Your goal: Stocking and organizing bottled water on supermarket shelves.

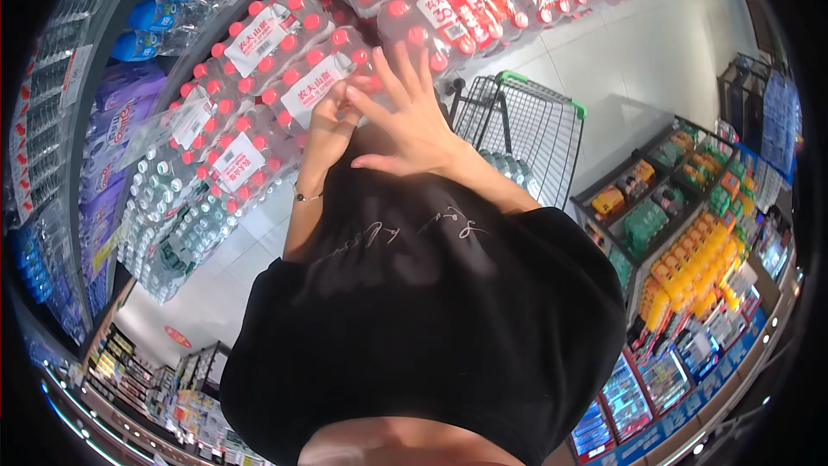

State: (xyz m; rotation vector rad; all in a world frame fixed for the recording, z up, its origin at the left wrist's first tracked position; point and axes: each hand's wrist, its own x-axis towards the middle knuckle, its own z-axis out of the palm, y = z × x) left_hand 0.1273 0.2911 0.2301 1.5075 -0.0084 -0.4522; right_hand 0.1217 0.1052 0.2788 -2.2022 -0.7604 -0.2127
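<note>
My right hand [414, 123] is spread wide in front of my chest, back of the hand up, with nothing in it. Close beside it, my left hand [333, 126] has bent fingers and wears a bracelet [307, 197]. Its fingertips meet or overlap the right index fingertip; whether they touch is unclear, and the right hand's fingers partly hide it. Beyond both hands lie shrink-wrapped packs of red-capped water bottles [317, 87]. Another red-capped pack [446, 19], with a red and white label, sits past my right fingertips.
A wire shopping cart [550, 136] with green corners stands at right, holding bottles [508, 165]. White-capped bottle packs [162, 207] are stacked at left beside a shelf with purple packs [116, 136]. Crates of drinks [647, 188] and yellow bottles [698, 259] stand further right on the tiled floor [595, 58].
</note>
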